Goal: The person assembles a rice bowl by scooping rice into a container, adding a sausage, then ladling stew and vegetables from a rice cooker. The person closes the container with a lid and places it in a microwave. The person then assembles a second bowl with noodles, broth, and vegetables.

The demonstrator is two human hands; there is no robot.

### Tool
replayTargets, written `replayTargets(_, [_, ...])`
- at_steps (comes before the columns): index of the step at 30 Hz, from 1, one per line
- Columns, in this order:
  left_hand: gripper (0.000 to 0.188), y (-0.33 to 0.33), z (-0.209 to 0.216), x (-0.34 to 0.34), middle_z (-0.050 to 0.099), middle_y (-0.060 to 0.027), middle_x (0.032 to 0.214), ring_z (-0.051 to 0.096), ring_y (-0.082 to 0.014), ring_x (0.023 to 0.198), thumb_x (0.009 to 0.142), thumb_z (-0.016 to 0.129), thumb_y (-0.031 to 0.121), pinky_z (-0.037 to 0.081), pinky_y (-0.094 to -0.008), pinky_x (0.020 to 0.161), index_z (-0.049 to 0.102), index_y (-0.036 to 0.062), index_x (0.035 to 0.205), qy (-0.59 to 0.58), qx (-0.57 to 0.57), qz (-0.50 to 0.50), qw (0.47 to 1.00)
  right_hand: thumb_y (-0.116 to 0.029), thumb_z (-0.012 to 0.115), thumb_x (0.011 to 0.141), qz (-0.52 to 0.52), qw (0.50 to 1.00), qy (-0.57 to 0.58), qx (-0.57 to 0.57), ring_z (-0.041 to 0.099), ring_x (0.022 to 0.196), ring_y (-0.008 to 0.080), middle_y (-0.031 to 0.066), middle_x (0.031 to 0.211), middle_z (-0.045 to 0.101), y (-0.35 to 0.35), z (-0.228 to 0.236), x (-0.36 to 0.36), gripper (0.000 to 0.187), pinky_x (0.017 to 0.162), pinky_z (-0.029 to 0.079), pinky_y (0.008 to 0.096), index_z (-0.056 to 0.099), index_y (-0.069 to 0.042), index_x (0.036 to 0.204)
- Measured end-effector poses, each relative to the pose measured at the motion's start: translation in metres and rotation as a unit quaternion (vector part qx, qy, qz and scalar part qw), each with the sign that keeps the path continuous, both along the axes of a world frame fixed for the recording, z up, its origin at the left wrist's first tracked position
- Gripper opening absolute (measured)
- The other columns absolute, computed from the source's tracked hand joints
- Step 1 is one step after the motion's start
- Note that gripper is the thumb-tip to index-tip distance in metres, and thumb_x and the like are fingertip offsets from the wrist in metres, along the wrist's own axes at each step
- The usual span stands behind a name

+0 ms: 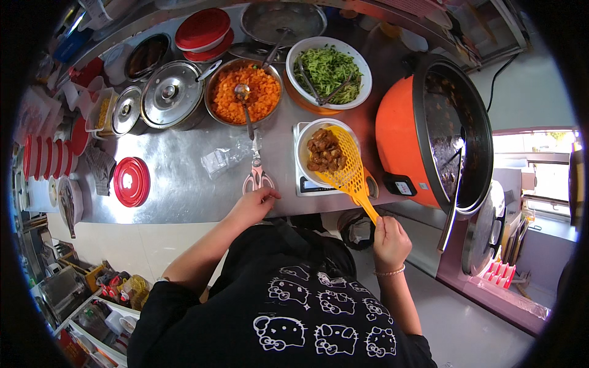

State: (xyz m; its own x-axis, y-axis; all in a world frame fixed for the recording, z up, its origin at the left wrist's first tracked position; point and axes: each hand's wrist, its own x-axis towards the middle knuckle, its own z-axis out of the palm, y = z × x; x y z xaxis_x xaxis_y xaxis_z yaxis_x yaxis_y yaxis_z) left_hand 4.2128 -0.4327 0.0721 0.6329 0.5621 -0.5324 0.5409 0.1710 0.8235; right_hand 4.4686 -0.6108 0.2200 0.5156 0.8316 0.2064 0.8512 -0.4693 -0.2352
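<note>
the right hand point(392, 243) grips the yellow spoon point(351, 164), which slants forward and leftward, its head over the bowl point(299, 151) of meat point(324, 151), ahead and between both hands. the left hand point(253, 206), loosely curled, is beside the scissors point(258, 178).

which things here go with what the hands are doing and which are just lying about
In use, it seems:
yellow slotted scoop, in the right hand
white bowl of brown chunks
flat device under the bowl
perhaps the orange cooker

Apparently lying about:
pink-handled scissors, near the left hand
clear plastic bag
round red lid
lidded steel pots
</note>
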Motion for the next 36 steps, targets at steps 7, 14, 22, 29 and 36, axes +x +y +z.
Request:
replayTargets(7, [0.020,0.003,-0.002,0.001,0.066,-0.0064,0.087,0.064,-0.0141,0.080,0.095,0.054,0.014,0.050,-0.0287,0.074,0.065,0.0034,0.107,-0.001,-0.004,-0.007,1.000,-0.021,0.062,0.090,0.002,1.000,-0.025,-0.004,0.061,0.064,0.0304,0.0080,0.076,0.064,0.002,0.006,0.007,0.014,0.056,0.048,0.0381,0.064,-0.009,0.084])
replayTargets(14, [0.024,0.001,-0.005,0.004,0.066,-0.0097,0.082,0.065,-0.0185,0.078,0.093,0.051,0.016,0.050,-0.0315,0.072,0.065,0.0051,0.109,-0.025,-0.013,0.010,1.000,-0.019,0.066,0.087,0.030,0.997,-0.072,0.004,0.061,0.066,0.0279,0.0065,0.076,0.063,0.012,0.005,0.016,0.011,0.058,0.048,0.0368,0.063,-0.009,0.084])
replayTargets(22, [0.024,0.003,-0.008,0.003,0.065,-0.0091,0.082,0.064,-0.0175,0.077,0.092,0.052,0.016,0.050,-0.0312,0.072,0.065,0.0045,0.108,-0.032,0.006,0.006,0.999,-0.019,0.069,0.085,0.066,0.990,-0.118,0.041,0.059,0.063,0.0251,0.0048,0.075,0.063,0.024,0.004,0.024,0.011,0.058,0.047,0.0355,0.065,-0.009,0.084])
replayTargets(29, [0.024,0.003,-0.003,0.001,0.065,-0.0079,0.081,0.063,-0.0165,0.077,0.093,0.052,0.017,0.049,-0.0305,0.071,0.065,0.0045,0.109,-0.026,0.003,0.007,1.000,-0.020,0.073,0.080,0.099,0.982,-0.148,0.059,0.058,0.064,0.0204,0.0012,0.076,0.064,0.024,0.002,0.033,0.012,0.059,0.044,0.0325,0.069,-0.011,0.088])
replayTargets(36, [0.025,0.001,-0.003,0.001,0.064,-0.0071,0.078,0.062,-0.0160,0.074,0.093,0.052,0.017,0.048,-0.0301,0.069,0.065,0.0046,0.110,-0.026,0.007,0.011,1.000,-0.017,0.078,0.075,0.133,0.965,-0.203,0.105,0.055,0.063,0.0176,-0.0001,0.077,0.064,0.024,0.006,0.042,0.015,0.058,0.043,0.0314,0.070,-0.011,0.085])
